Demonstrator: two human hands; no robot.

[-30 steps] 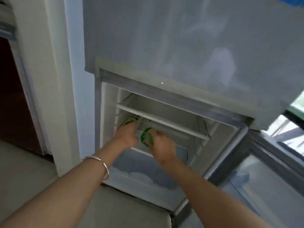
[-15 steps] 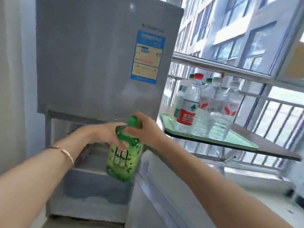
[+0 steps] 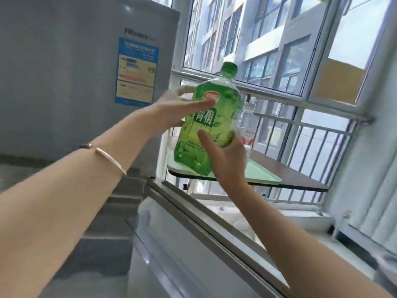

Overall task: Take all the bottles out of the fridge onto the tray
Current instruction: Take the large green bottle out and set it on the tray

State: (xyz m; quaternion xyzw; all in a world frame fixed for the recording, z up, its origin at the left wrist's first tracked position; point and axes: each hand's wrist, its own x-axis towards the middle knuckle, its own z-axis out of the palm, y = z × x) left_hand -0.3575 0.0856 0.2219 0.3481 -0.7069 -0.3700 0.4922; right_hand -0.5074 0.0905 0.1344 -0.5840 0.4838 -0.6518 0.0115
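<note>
A large green bottle with a green cap and green label is held upright in the air between both my hands. My left hand grips its upper left side, fingers across the label. My right hand holds its lower right side, thumb on the label. The bottle hangs just above the near end of the pale green tray, which lies on a dark table. A clear bottle with a red label stands on the tray, mostly hidden behind the green one. The grey fridge stands at left.
The open lower fridge door juts out below my arms, its top edge running diagonally. A metal railing and windows lie behind the table. A blue sticker marks the fridge's upper door.
The green bottle has risen from in front of the fridge's lower compartment and moved right, over the tray's near end. My right hand shifted from the cap to the bottle's lower side.
</note>
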